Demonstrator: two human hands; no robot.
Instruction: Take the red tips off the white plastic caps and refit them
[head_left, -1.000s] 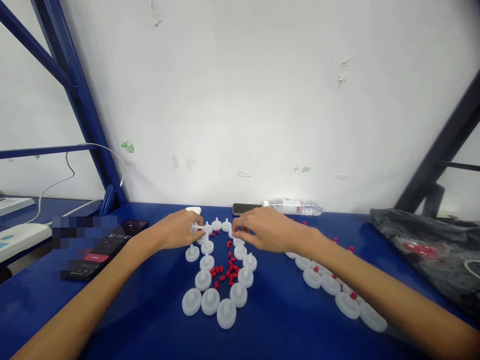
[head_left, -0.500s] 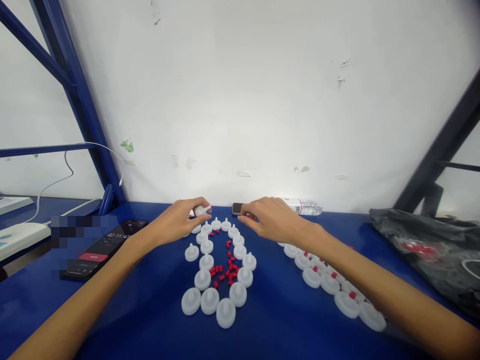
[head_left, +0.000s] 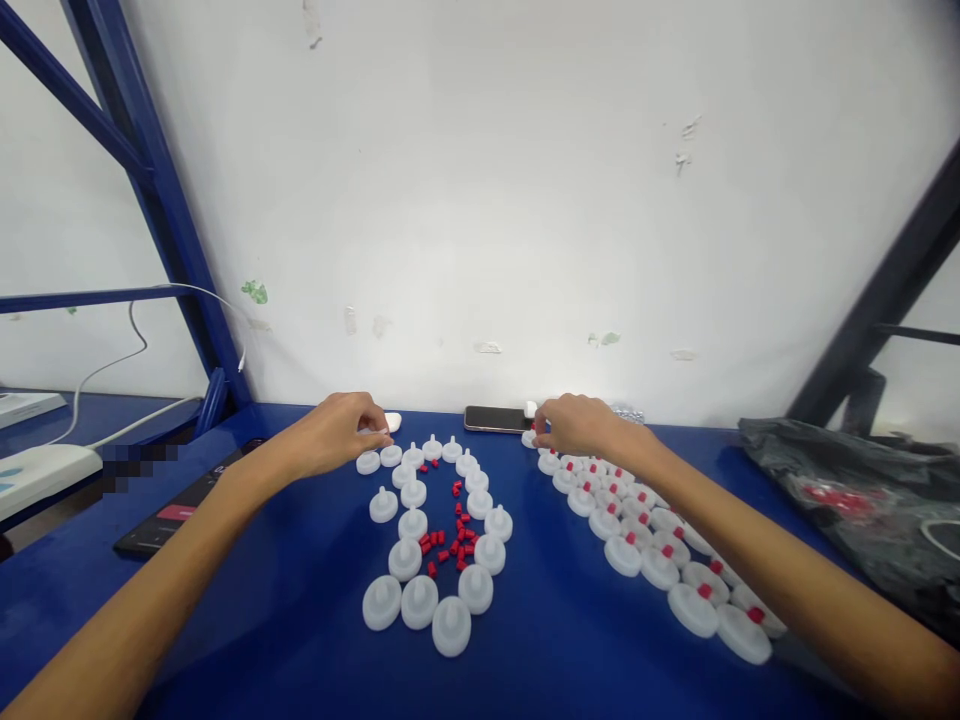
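Note:
My left hand (head_left: 345,432) is at the far left of the loose white spouted caps, its fingers pinched together on a white spouted cap (head_left: 391,457). The fingers hide that cap's spout. My right hand (head_left: 581,425) reaches to the far end of the right-hand rows, fingertips closed on a white cap with a red tip (head_left: 529,438). Between my arms, bare-spouted white caps (head_left: 451,628) form a rough ring around several small red tips (head_left: 459,548). To the right, slanting rows of white caps wear red tips (head_left: 622,555).
Against the wall lie a phone (head_left: 495,419), a white rounded case (head_left: 393,422) and a clear bottle (head_left: 628,413), mostly behind my right hand. A second phone (head_left: 161,520) is under my left forearm. A dark plastic bag (head_left: 847,520) with red pieces sits far right.
My right hand has moved right, from beside the phone to the end of the red-tipped rows. My left hand has drawn back left from holding a white cap above the ring.

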